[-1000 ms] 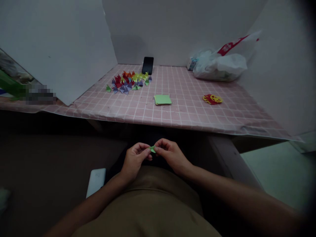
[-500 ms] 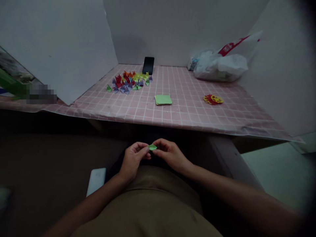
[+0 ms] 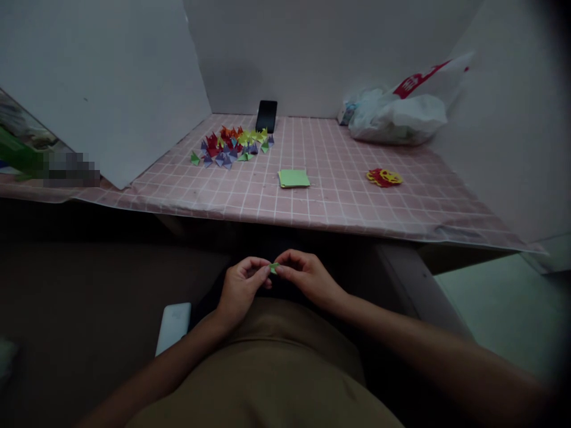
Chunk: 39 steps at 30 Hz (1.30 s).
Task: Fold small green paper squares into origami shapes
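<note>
A small folded piece of green paper (image 3: 273,269) is pinched between both hands, above my lap and in front of the table edge. My left hand (image 3: 244,289) is closed on its left end, thumb against the fingers. On the other end, my right hand (image 3: 307,278) grips with thumb and forefinger. The fingertips cover much of the paper, so its exact fold cannot be made out. On the table lies a stack of green and yellow paper sheets (image 3: 294,178). Behind it to the left stand several folded paper cranes (image 3: 227,156) in red, orange, yellow, purple and green.
A pink checked cloth (image 3: 330,205) covers the table. A black phone (image 3: 266,116) leans at the back. Red and yellow cut-out pieces (image 3: 384,178) lie at the right, before a white plastic bag (image 3: 397,119). A white power bank (image 3: 173,327) lies beside my left forearm.
My right fingers have closed further over the green paper and moved slightly left, so less of it shows. The view has shifted a little.
</note>
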### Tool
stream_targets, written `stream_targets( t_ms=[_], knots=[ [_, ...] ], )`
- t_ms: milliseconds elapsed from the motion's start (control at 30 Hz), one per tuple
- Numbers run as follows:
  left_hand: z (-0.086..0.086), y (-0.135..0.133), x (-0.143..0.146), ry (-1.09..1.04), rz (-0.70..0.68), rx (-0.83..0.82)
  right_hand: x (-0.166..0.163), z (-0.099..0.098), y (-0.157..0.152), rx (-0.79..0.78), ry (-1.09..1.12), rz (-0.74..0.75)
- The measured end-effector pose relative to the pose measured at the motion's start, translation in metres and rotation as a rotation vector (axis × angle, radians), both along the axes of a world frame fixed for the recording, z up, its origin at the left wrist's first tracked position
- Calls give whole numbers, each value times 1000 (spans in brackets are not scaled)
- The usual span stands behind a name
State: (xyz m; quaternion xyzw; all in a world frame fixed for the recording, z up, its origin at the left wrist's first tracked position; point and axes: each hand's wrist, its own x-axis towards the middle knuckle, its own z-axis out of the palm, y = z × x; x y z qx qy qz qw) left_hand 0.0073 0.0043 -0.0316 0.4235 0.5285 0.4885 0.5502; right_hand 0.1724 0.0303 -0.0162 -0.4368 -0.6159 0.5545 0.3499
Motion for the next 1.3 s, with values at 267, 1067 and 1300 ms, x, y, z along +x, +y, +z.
stream_targets(
  t_ms=[267,1067,1300],
  knots=[
    [1,-2,-2,-18,-37,19,-1,-5,1,-6,2,-53],
    [-7,1,-4,-145,-39,-76,0,-10,1,32,-26,-50],
    [-8,1,-3,-136,-65,-83,2,-10,3,55,-55,-77]
  ],
)
